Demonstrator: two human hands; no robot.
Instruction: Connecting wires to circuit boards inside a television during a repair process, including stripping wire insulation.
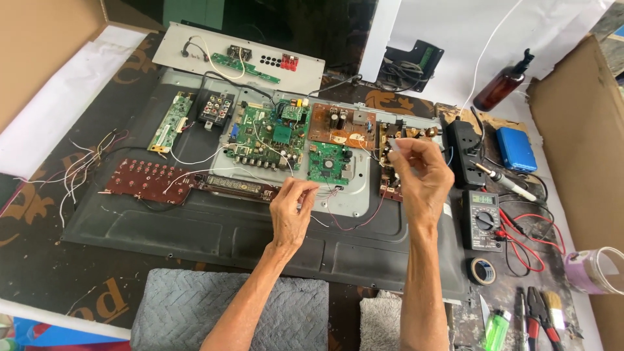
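Note:
My left hand [292, 209] rests on the grey metal back panel [214, 227] just below the green circuit boards, fingers pinched on a thin white wire [321, 190]. Raised above the panel's right side, my right hand [419, 170] pinches a small pale wire end [392, 144] between thumb and fingers, in front of a brown circuit board [341, 127]. The large green main board [266, 136] and a smaller green board [327, 162] sit just beyond my left hand. A red wire [354, 226] loops on the panel between my wrists.
A dark red button board [146, 180] lies at left with loose white wires. To the right are a black power strip [465, 153], soldering iron [507, 182], multimeter [483, 220] with red leads, black tape roll [483, 270], pliers [539, 312], a green lighter [497, 328], a blue case and a brown bottle.

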